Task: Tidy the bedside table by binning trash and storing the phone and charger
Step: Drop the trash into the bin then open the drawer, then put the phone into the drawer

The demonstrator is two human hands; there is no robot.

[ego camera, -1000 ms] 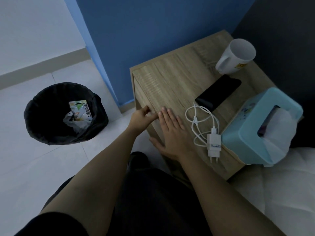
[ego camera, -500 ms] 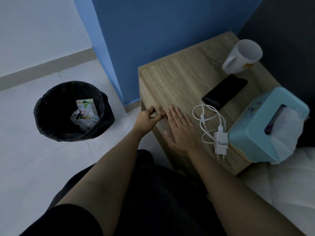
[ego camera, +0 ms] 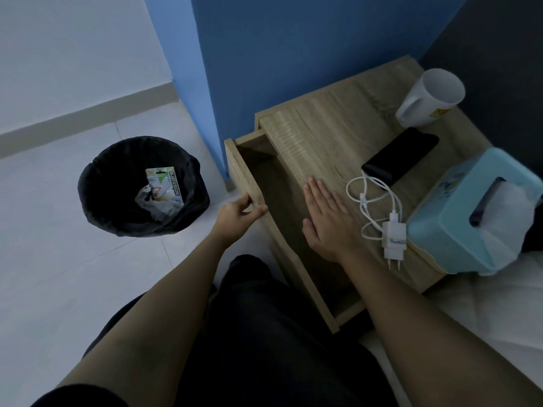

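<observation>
The wooden bedside table [ego camera: 326,133] stands against the blue wall. Its top drawer [ego camera: 244,174] is pulled out, and my left hand [ego camera: 238,215] grips the drawer's front panel. My right hand [ego camera: 329,221] lies flat, fingers apart, on the tabletop near its front edge. Right of that hand lie a white charger plug [ego camera: 394,240] with its looped white cable [ego camera: 367,195], and behind them a black phone [ego camera: 401,160], screen dark. The black bin [ego camera: 97,183] on the floor to the left holds a scissors package and crumpled wrappers.
A white mug [ego camera: 432,98] stands at the table's back right. A light blue tissue box [ego camera: 458,218] sits at the right edge, next to the charger. White bedding lies at lower right. My dark-clothed legs are below the drawer. Pale floor tiles surround the bin.
The drawer was shut one second ago; my left hand has pulled it out toward me. My right hand has stayed flat on the tabletop.
</observation>
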